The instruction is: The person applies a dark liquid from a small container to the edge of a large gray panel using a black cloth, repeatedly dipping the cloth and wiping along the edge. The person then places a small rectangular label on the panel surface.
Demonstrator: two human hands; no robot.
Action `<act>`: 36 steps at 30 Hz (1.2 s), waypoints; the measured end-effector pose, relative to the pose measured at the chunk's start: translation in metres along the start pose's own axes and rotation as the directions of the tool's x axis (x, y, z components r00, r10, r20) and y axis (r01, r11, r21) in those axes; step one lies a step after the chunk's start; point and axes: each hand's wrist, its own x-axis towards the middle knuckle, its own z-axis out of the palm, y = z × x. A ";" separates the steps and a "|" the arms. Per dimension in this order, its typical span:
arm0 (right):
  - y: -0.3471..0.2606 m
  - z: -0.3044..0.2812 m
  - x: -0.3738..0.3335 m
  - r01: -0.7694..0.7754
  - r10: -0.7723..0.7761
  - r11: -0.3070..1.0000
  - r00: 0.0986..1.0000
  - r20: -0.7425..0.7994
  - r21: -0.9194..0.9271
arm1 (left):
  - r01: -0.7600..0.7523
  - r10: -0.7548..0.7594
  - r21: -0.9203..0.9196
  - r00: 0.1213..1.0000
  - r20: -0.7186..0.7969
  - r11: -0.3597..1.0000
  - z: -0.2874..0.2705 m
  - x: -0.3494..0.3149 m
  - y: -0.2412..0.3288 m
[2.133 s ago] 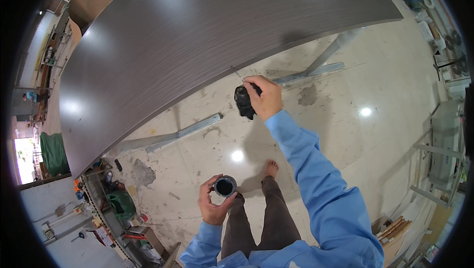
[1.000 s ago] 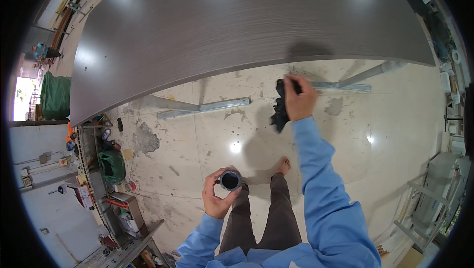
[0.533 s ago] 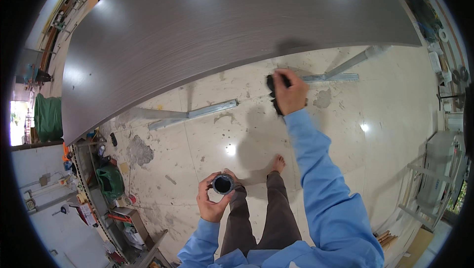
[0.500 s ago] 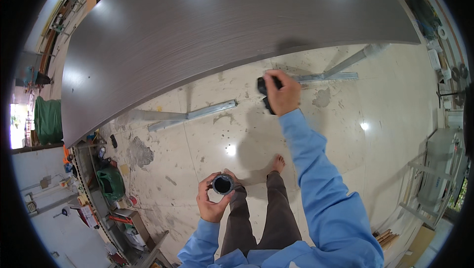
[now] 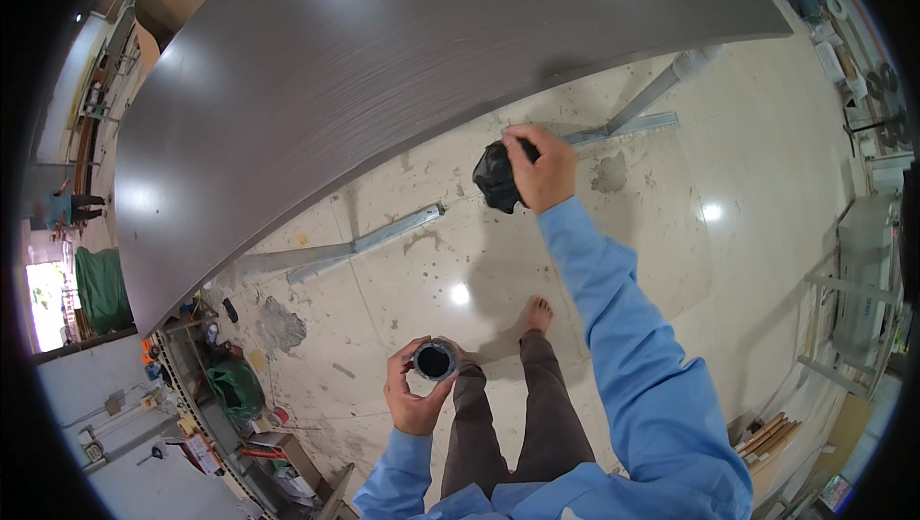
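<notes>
My left hand (image 5: 410, 405) is wrapped round a small round container (image 5: 434, 360) with a thick grey rim and a dark inside, its open top facing up. It is held low, in front of my leg. Farther out and to the right, my right hand (image 5: 546, 175) pinches a black crumpled piece (image 5: 495, 181) by its upper right side; whether it is cloth or thin plastic I cannot tell. That piece is held off the floor, short of the near edge of a wide dark grey-brown panel (image 5: 383, 69).
Metal support legs (image 5: 383, 232) reach out under the panel over the stained tile floor (image 5: 652, 309). On the left stand a cluttered shelf (image 5: 225, 443), a green bag (image 5: 237, 388) and, far off, a person (image 5: 62, 210). A metal frame (image 5: 843, 328) stands at right.
The black piece now hangs fuller and wider, and my right hand has shifted slightly up and left. My view has turned a little, bringing the distant person into sight. The left hand keeps its hold.
</notes>
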 end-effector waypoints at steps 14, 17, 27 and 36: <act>0.029 -0.059 0.040 -0.195 0.151 0.961 0.964 -0.221 -0.195 | -0.006 0.005 0.025 1.000 0.027 1.000 0.031 0.012 0.022; 0.057 -0.091 0.050 -0.281 0.243 0.959 0.892 -0.381 -0.047 | 0.012 -0.012 0.011 0.999 0.048 1.000 0.033 0.013 0.023; 0.078 -0.140 0.080 -0.293 0.206 0.943 0.886 -0.416 -0.156 | -0.006 0.005 0.006 0.995 0.099 1.000 0.056 0.023 0.044; 0.093 -0.159 0.084 -0.144 0.108 0.973 0.974 -0.200 -0.179 | -0.016 0.018 -0.017 0.992 0.122 1.000 0.078 0.030 0.048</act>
